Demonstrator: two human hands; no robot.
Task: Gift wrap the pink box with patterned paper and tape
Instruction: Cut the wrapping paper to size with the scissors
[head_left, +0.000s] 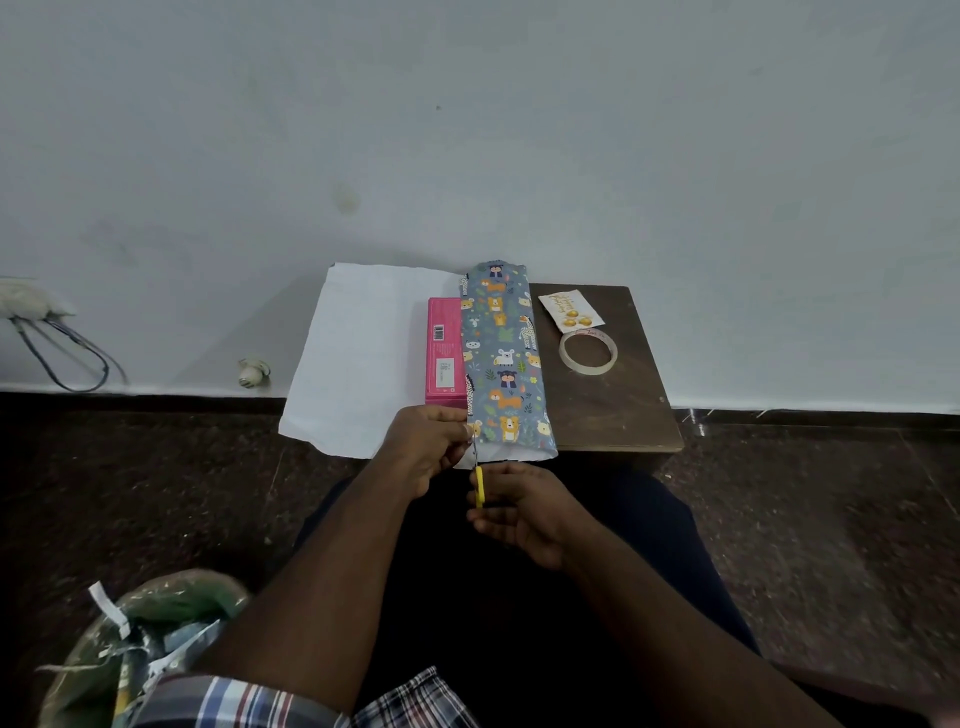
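The pink box (444, 349) lies lengthwise on the small brown table (613, 405), its left side showing a barcode. Grey-blue animal-patterned paper (503, 364) is folded over its right part, and the paper's white underside (358, 358) spreads out to the left. My left hand (431, 447) pinches the near edge of the patterned fold. My right hand (514, 506) grips yellow-handled scissors (479, 480) whose blades point up into that near paper edge. A roll of clear tape (588, 352) lies on the table to the right.
A small card with gold dots (569, 310) lies behind the tape roll. A wall stands just behind the table. A green bag with paper scraps (140, 639) sits on the dark floor at my lower left. Cables hang at the far left wall.
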